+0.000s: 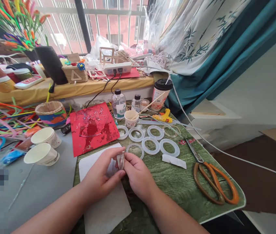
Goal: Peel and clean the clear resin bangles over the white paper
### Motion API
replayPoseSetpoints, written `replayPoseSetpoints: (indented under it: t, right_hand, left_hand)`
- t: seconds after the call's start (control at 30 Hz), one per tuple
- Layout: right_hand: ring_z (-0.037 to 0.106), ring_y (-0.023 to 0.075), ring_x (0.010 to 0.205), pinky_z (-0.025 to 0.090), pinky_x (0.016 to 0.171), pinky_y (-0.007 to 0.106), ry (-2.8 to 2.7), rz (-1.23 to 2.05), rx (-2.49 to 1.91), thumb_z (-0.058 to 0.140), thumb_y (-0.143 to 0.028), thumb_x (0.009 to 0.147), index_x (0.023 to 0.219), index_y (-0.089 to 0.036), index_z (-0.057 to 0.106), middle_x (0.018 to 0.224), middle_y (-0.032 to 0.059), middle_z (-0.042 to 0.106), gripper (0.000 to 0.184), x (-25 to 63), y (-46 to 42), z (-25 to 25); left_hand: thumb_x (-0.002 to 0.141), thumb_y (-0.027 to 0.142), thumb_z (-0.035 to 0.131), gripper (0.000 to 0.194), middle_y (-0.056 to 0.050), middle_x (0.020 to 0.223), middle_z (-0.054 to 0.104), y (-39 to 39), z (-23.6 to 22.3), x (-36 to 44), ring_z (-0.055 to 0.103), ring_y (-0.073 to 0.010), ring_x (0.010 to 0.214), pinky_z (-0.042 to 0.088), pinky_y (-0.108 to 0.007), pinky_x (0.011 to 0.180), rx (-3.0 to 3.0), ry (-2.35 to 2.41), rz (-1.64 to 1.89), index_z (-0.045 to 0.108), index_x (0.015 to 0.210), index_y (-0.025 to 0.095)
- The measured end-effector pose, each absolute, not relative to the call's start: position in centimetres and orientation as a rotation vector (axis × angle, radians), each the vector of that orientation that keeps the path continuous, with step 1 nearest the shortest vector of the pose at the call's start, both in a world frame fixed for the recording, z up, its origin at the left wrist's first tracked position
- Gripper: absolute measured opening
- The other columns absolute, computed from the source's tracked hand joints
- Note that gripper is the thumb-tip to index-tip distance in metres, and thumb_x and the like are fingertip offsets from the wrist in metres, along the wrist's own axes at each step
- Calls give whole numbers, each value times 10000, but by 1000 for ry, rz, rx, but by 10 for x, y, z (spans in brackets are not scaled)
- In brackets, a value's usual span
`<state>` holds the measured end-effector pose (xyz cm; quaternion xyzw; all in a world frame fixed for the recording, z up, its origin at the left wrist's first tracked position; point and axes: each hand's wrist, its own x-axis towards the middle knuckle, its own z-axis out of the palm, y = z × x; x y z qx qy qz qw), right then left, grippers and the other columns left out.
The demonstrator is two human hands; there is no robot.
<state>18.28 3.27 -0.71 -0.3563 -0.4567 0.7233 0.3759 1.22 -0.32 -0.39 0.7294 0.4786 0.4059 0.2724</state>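
Note:
My left hand (104, 175) grips a small translucent piece (120, 161), which looks like a ring seen edge-on, between thumb and fingers. From the other side my right hand (138, 174) pinches the same piece, its fingers curled. Part of the piece is hidden by the fingers. Beneath both hands lies a sheet of white paper (106, 211). Just beyond them, several translucent ring moulds (150, 145) rest on the green table mat (174, 195). A small white strip (174, 161) lies to the right of my right hand.
Large orange-handled scissors (213, 182) lie at the right. Behind the rings stand a paper cup with a stick (131, 119), a clear bottle (119, 105), a lidded drink cup (161, 96) and a yellow glue gun (164, 116). Left are a red sheet (91, 126) and two paper cups (42, 155).

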Motion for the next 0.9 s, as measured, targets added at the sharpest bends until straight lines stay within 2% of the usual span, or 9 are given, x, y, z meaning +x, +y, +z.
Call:
replayPoseSetpoints:
  t: [0.07, 0.17, 0.33, 0.5, 0.6, 0.7, 0.8, 0.9]
  right_hand:
    - [602, 190, 794, 477, 740, 291, -1124, 1845, -922, 659, -408, 900, 907, -201, 717, 789, 8, 665, 215, 183, 33, -8]
    - [605, 194, 816, 483, 765, 295, -1164, 1778, -904, 631, -388, 920, 929, -202, 726, 824, 13, 674, 209, 182, 33, -11]
    - [610, 207, 834, 478, 787, 323, -1352, 1606, -895, 505, -366, 1021, 933, -215, 676, 875, 31, 657, 244, 184, 30, -11]
    - [539, 201, 786, 423, 740, 335, -1790, 1128, -826, 481, -268, 1039, 781, -217, 560, 818, 33, 572, 275, 189, 26, -4]
    - [525, 192, 764, 421, 711, 324, -1729, 1205, -871, 476, -303, 1053, 772, -216, 563, 796, 27, 560, 306, 189, 27, -4]
    - [523, 184, 733, 445, 668, 307, -1478, 1484, -947, 523, -437, 1040, 840, -210, 636, 793, 24, 582, 323, 186, 29, -7]
    - [529, 176, 694, 464, 635, 295, -1295, 1735, -936, 581, -541, 1001, 925, -201, 687, 775, 14, 599, 364, 184, 31, -9]
    - [570, 191, 760, 481, 684, 305, -1373, 1670, -924, 547, -482, 1037, 975, -203, 692, 835, 30, 642, 321, 183, 29, -9]
  left_hand:
    - [968, 198, 691, 529, -103, 1526, 616, -3, -3, 13, 570, -307, 1424, 456, -513, 1198, 2016, 1272, 1064, 567, 1462, 338]
    - [982, 210, 670, 443, -105, 1554, 586, -2, -4, 14, 544, -306, 1458, 472, -509, 1189, 1953, 1248, 1089, 605, 1401, 339]
    - [958, 345, 730, 542, -114, 1485, 666, 1, -9, 10, 667, -317, 1288, 550, -491, 1092, 1831, 1373, 1039, 590, 1481, 318]
    - [1023, 443, 622, 396, -111, 1285, 779, 5, -3, 12, 744, -293, 1130, 600, -436, 999, 1470, 1377, 1124, 679, 1357, 239]
    - [1041, 480, 597, 381, -97, 1173, 796, 5, -1, 15, 760, -264, 1059, 617, -402, 956, 1282, 1279, 1249, 673, 1313, 224]
    - [1044, 483, 607, 403, -91, 1210, 768, 3, -5, 17, 754, -239, 1012, 634, -364, 871, 1281, 1207, 1293, 632, 1381, 264]
    - [1018, 420, 668, 398, -90, 1324, 714, 2, -7, 17, 710, -255, 1128, 614, -363, 923, 1499, 1219, 1216, 646, 1403, 318]
    - [1030, 372, 636, 396, -94, 1393, 654, 1, -5, 16, 630, -291, 1277, 575, -384, 990, 1743, 1279, 1110, 654, 1425, 348]
